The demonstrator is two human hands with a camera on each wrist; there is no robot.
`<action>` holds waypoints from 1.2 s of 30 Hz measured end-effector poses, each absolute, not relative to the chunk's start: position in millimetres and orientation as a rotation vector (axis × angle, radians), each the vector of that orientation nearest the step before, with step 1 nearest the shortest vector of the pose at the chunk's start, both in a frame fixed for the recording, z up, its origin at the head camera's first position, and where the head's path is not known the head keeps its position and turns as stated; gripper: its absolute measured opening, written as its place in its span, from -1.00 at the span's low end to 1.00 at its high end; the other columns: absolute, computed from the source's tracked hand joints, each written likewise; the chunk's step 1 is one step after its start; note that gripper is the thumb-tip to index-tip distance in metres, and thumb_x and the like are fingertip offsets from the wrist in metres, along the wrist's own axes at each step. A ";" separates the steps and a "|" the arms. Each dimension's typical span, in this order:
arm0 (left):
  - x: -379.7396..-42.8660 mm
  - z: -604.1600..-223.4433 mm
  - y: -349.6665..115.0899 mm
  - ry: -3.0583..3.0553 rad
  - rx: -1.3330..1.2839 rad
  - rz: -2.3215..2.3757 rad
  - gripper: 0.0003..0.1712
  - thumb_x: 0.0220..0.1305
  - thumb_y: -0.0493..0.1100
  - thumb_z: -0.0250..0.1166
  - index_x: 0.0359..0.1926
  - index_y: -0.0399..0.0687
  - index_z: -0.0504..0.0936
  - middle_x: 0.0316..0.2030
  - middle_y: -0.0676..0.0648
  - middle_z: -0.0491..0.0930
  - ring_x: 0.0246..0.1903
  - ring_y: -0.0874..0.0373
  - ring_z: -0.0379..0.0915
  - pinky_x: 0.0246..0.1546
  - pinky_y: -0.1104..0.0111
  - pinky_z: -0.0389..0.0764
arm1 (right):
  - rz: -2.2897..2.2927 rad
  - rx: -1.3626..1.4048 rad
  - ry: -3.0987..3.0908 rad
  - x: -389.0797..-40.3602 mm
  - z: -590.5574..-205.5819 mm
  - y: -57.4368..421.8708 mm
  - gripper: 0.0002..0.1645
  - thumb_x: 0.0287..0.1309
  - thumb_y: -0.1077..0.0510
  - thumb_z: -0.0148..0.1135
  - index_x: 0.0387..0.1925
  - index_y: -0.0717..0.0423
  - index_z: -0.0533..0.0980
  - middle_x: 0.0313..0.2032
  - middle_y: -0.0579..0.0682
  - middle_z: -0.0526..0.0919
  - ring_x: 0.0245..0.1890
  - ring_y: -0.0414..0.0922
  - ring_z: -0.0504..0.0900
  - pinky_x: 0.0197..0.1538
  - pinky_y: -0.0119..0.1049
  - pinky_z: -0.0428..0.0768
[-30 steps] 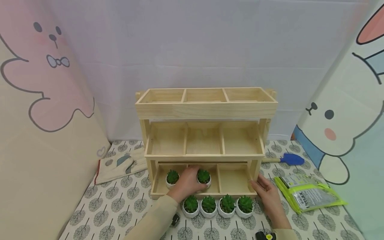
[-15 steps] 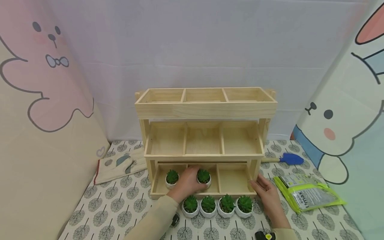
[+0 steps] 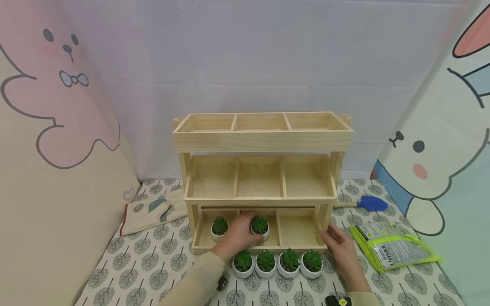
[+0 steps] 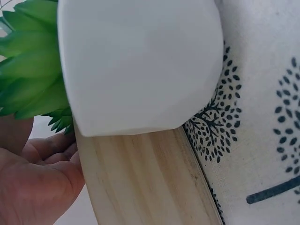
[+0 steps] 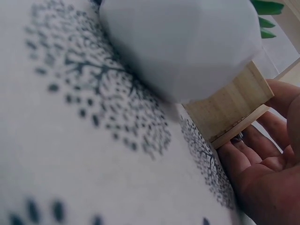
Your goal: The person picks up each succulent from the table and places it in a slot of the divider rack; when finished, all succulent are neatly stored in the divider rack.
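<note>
A three-tier wooden plant shelf [image 3: 262, 141] stands in the middle of the head view, each tier split into three compartments. In the bottom tier's middle compartment, my left hand [image 3: 238, 234] grips a small succulent in a white pot [image 3: 260, 225], thumb at the pot's front. Another potted succulent [image 3: 220, 226] sits in the compartment to its left. My right hand [image 3: 342, 253] holds the bottom tier's right end; in the right wrist view its thumb is on the board's top edge and its fingers [image 5: 248, 147] lie along the outside.
Several potted succulents [image 3: 266, 261] stand in a row before the shelf; one white pot [image 4: 140, 65] fills much of the left wrist view. Gardening gloves [image 3: 153, 211] lie at left. A blue trowel [image 3: 371, 203] and a green-and-grey bag [image 3: 396, 246] lie at right on the tree-print cloth.
</note>
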State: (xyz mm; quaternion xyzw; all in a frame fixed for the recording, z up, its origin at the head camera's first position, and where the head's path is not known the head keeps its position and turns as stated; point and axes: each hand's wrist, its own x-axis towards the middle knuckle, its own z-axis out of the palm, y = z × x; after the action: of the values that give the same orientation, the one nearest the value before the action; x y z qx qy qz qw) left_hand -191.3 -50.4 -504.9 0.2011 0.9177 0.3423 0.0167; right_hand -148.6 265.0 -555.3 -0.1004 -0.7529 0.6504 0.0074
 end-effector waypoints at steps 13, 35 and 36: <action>-181.0 -501.0 -61.2 2.800 0.634 1.178 -0.20 0.06 0.00 0.44 0.29 -0.13 0.38 0.14 -0.09 0.48 0.05 0.02 0.45 0.04 0.15 0.52 | 2.033 -0.337 -2.346 -148.0 -552.2 263.5 -0.19 0.20 -0.08 0.25 0.42 -0.07 0.18 0.36 0.07 0.25 0.32 0.00 0.28 0.12 -0.37 0.47; -158.7 -503.8 -76.2 2.660 0.542 1.445 -0.42 0.26 -0.08 0.29 0.23 -0.24 0.42 0.07 -0.20 0.49 0.04 -0.06 0.48 0.00 0.29 0.57 | 2.012 -0.322 -2.353 -149.1 -555.1 264.0 -0.19 0.21 -0.08 0.24 0.42 -0.06 0.18 0.35 0.09 0.26 0.32 0.02 0.28 0.09 -0.40 0.48; -157.5 -504.2 -76.7 2.656 0.539 1.454 -0.43 0.26 -0.07 0.29 0.22 -0.24 0.42 0.06 -0.20 0.50 0.03 -0.05 0.48 0.00 0.29 0.57 | 2.010 -0.323 -2.351 -149.4 -555.4 264.0 -0.19 0.20 -0.08 0.24 0.42 -0.06 0.18 0.35 0.08 0.26 0.32 0.02 0.28 0.08 -0.40 0.49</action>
State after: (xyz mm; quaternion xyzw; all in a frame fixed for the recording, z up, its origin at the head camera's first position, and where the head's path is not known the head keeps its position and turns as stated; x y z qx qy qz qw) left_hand -157.5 -76.7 -504.2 0.1751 0.8631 0.4725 0.0330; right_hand -149.4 264.0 -555.4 -0.1039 -0.7559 0.6462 0.0158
